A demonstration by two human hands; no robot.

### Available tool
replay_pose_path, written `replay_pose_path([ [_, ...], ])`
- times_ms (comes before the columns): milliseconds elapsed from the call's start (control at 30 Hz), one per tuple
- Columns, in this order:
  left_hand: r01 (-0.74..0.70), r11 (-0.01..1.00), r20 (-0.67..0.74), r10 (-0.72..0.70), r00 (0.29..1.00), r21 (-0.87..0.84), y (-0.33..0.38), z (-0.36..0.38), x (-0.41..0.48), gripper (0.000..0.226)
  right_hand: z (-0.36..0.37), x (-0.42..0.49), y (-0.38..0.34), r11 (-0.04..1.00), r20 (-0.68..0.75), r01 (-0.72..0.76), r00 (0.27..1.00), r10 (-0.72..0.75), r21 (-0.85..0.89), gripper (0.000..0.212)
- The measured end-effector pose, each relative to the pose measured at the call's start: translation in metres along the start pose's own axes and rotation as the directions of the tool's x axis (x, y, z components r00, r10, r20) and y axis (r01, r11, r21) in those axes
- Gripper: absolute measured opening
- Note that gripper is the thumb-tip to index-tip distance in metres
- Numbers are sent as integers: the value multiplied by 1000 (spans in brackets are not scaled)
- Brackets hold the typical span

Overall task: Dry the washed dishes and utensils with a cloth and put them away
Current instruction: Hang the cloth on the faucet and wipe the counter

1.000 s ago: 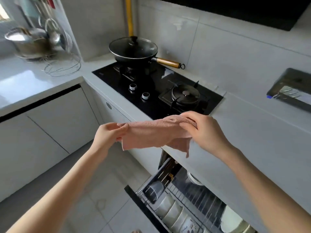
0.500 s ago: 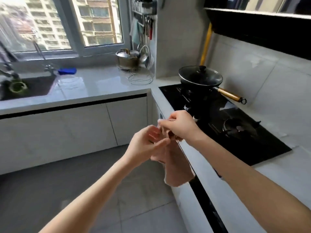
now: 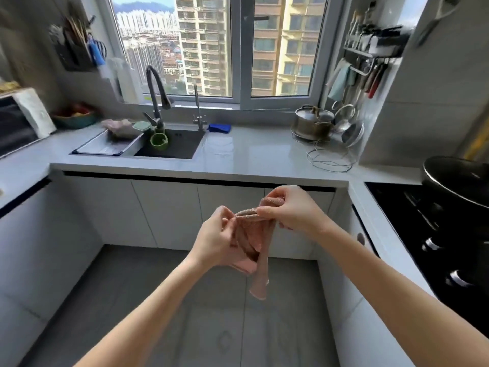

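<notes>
A pink cloth (image 3: 254,242) hangs folded between both hands, above the grey floor in front of the white cabinets. My left hand (image 3: 214,239) pinches its left edge. My right hand (image 3: 291,210) grips the bunched top edge a little higher. One end of the cloth dangles below the hands. No dishes are in either hand.
The sink (image 3: 172,144) with a black tap (image 3: 156,99) lies ahead under the window. A draining tray (image 3: 105,147) sits left of it. A steel pot (image 3: 312,123) and wire rack (image 3: 330,160) stand at the right corner. The hob (image 3: 436,234) and black wok (image 3: 457,181) are at the right.
The view has swung left from the hob and open dish drawer to the sink and window. The cloth went from spread wide to folded and hanging between closer hands.
</notes>
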State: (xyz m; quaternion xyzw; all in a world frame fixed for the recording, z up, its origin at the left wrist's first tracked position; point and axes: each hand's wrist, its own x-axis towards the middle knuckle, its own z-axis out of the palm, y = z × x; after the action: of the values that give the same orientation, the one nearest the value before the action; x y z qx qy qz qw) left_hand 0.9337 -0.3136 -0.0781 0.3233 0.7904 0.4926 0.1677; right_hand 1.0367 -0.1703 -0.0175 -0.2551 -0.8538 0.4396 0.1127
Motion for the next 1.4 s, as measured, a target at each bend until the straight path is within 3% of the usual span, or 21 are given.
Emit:
replay_pose_path([
  [67, 63, 996, -46, -66, 997, -66, -8, -38, 39, 15, 21, 41, -13, 956, -80, 57, 993, -84, -288, 30],
  [167, 180, 966, -61, -195, 979, -188, -13, -84, 92, 14, 57, 97, -31, 932, -102, 87, 986, -130, -350, 31],
  [233, 228, 938, -50, -249, 967, -263, -18, -105, 128, 12, 81, 135, -41, 978, -76, 108, 990, -123, -178, 39],
  [333, 271, 923, -60, -297, 953, -273, -26, -131, 173, 9, 111, 177, -60, 982, 107, 85, 989, -104, 171, 57],
  [400, 284, 919, -87, -318, 944, -274, -32, -146, 201, 9, 127, 202, -65, 973, 236, 104, 960, -153, 207, 44],
  [467, 296, 919, -80, -326, 942, -259, -40, -160, 227, 10, 138, 232, -66, 982, 273, 157, 945, -181, 108, 29],
  [533, 308, 904, -49, -336, 941, -296, -50, -174, 255, 10, 141, 265, -71, 979, 201, 194, 963, -177, -69, 18],
  [600, 304, 901, -50, -334, 941, -311, -58, -188, 288, 8, 143, 304, -77, 951, 134, 217, 972, -191, -218, 19],
  [700, 281, 913, -53, -309, 949, -295, -72, -209, 340, 6, 147, 371, -85, 908, 105, 336, 942, -319, -251, 19],
  [833, 226, 925, -63, -257, 964, -306, -91, -234, 409, 17, 145, 465, -105, 895, 53, 424, 906, -421, -138, 18],
  [1000, 86, 937, -9, -95, 995, -338, -120, -254, 496, 78, 127, 563, -143, 840, 103, 542, 834, -543, 36, 26],
  [1100, 67, 946, 22, -63, 998, -317, -139, -262, 543, 75, 118, 615, -169, 818, 126, 571, 809, -575, 68, 15],
  [1200, 102, 964, 63, -90, 994, -244, -161, -273, 586, 66, 113, 667, -190, 826, 50, 531, 835, -548, 188, 13],
  [1333, 103, 959, 63, -90, 994, -264, -191, -300, 643, 58, 118, 739, -215, 791, -28, 302, 940, -340, 533, 22],
  [1400, 97, 940, 100, -68, 993, -328, -204, -317, 672, 59, 126, 774, -225, 777, -42, 246, 961, -272, 580, 18],
])
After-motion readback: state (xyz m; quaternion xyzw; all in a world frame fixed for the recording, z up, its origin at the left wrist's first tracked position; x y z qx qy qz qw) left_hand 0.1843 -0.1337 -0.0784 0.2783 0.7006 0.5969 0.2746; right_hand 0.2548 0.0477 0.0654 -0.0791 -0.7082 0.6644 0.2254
